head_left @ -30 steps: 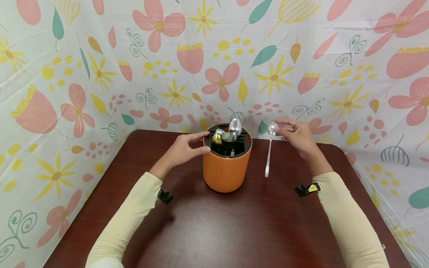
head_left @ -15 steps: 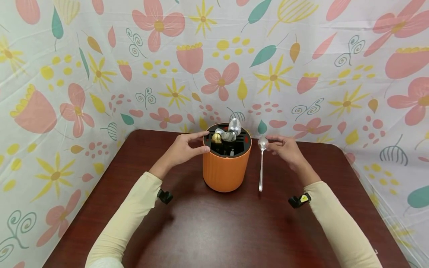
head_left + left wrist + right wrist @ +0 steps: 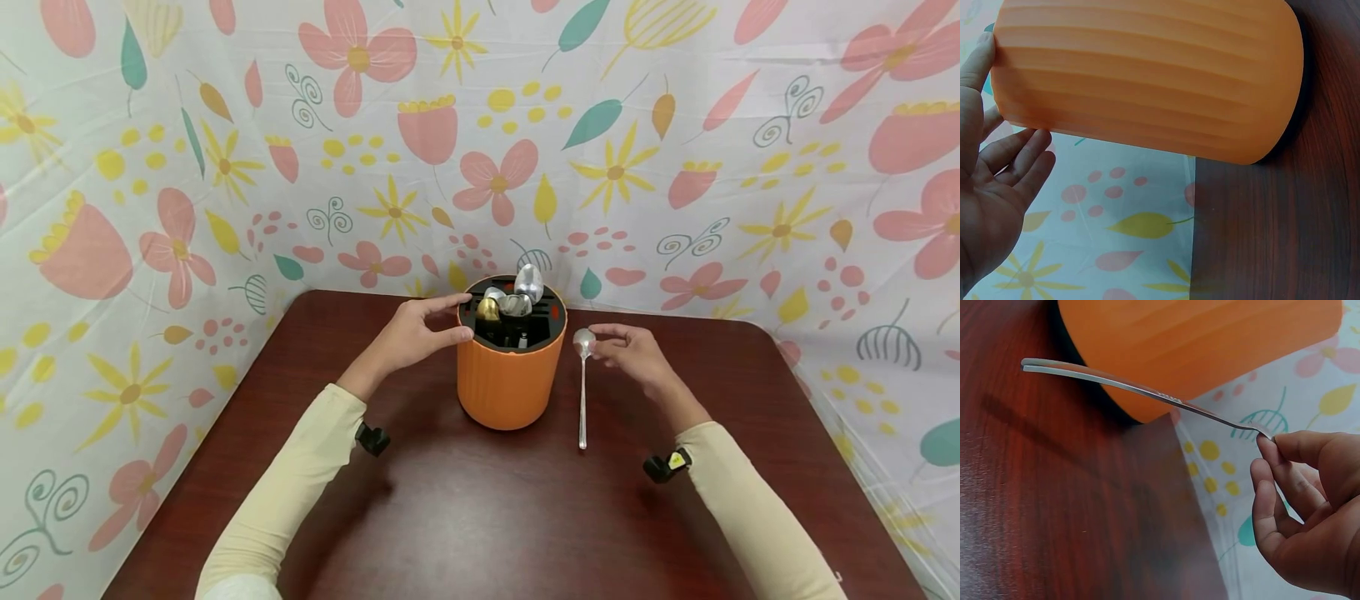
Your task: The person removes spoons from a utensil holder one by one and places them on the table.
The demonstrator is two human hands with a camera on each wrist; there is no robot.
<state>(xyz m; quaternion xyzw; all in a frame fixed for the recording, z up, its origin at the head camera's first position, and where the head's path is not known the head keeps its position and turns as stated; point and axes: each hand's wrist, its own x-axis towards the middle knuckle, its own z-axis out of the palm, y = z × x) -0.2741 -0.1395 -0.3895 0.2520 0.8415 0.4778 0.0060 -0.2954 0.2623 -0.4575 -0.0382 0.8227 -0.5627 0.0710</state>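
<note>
Right hand: we find the spoon pinched by its bowl between thumb and fingertips. The spoon is right of the holder, just beside it and apart from it in the head view, handle pointing near. In the right wrist view we see the handle clear of the table, its shadow falling on the wood well apart from it.

Left hand: spread wide, the thumb and index finger reaching to the left rim of the holder, index on the far side, thumb on the near side. From the left wrist view we note the other fingers loose and nearly straight, close to the holder's wall.

The holder is orange, ribbed and upright, with a dark base. Its top takes a slotted black insert. We count in it a tall silver bowl at the far right, a gold bowl at the left, and further silver bowls between, partly overlapping.

Surroundings: the table is dark red-brown; a floral cloth hangs behind it and at both sides. Both sleeves are cream, with a black mount near each wrist.
</note>
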